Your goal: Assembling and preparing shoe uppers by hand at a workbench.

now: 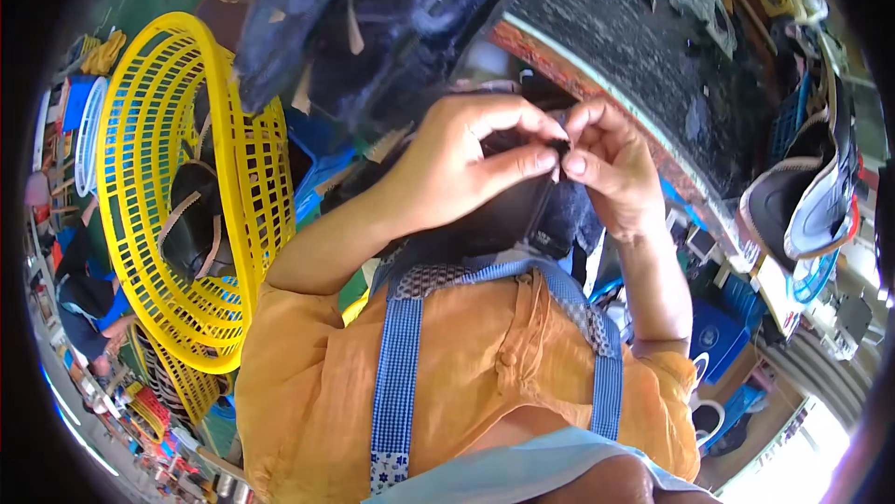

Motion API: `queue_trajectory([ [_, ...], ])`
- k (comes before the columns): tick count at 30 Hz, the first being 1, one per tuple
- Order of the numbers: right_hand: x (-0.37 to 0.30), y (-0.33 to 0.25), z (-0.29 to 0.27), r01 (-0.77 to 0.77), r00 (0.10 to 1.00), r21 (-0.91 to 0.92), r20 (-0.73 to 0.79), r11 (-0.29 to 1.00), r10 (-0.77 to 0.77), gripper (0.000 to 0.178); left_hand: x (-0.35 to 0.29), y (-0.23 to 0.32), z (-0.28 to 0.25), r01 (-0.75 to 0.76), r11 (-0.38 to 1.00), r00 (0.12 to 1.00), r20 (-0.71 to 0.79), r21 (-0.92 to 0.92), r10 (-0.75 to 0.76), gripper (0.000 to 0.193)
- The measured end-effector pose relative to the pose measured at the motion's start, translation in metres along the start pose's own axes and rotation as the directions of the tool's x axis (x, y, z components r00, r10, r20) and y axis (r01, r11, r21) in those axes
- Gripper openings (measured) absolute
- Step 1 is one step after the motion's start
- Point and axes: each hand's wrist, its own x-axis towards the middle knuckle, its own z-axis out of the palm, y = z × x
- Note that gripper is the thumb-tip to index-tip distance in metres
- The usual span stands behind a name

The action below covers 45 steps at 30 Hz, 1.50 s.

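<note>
My left hand and my right hand meet in front of my chest, thumbs and forefingers pinched together. Between the fingertips is a small dark piece, mostly hidden, so its kind does not show. Below the hands, over my lap, lies a smooth black sheet-like piece. My blue checked apron covers part of an orange shirt.
At the left stands a large yellow plastic basket holding black boot-like uppers with pale zip edging. A worn dark workbench runs along the upper right. Dark blue cloth is heaped ahead. More black uppers hang at the far right.
</note>
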Motion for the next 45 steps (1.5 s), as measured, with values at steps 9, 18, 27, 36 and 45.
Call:
queue_trajectory([
  [9,-0.041,0.005,-0.08,0.389,0.918,-0.87,0.338,0.302,-0.207,0.033,-0.003,0.003,0.002,0.071,0.996,0.995,0.06,0.061,-0.074,0.01],
  [18,-0.11,0.076,-0.153,0.224,0.922,-0.921,0.306,-0.318,-0.236,0.056,0.006,0.002,0.019,0.085,0.991,0.985,0.142,0.104,-0.099,0.008],
  [27,-0.027,-0.047,-0.09,0.539,0.84,-0.75,0.513,0.383,-0.178,0.028,0.051,0.035,0.044,0.056,0.996,0.834,0.545,0.069,-0.085,0.012],
  [36,-0.011,-0.079,-0.061,0.458,0.823,-0.843,0.281,0.284,-0.494,0.012,0.049,0.031,0.039,0.029,0.939,0.732,0.633,0.342,-0.253,0.014],
  [45,-0.01,-0.102,-0.038,0.693,0.515,-0.605,0.796,-0.391,-0.319,0.03,0.032,0.026,0.044,0.169,0.986,0.787,0.599,0.018,-0.145,0.017],
])
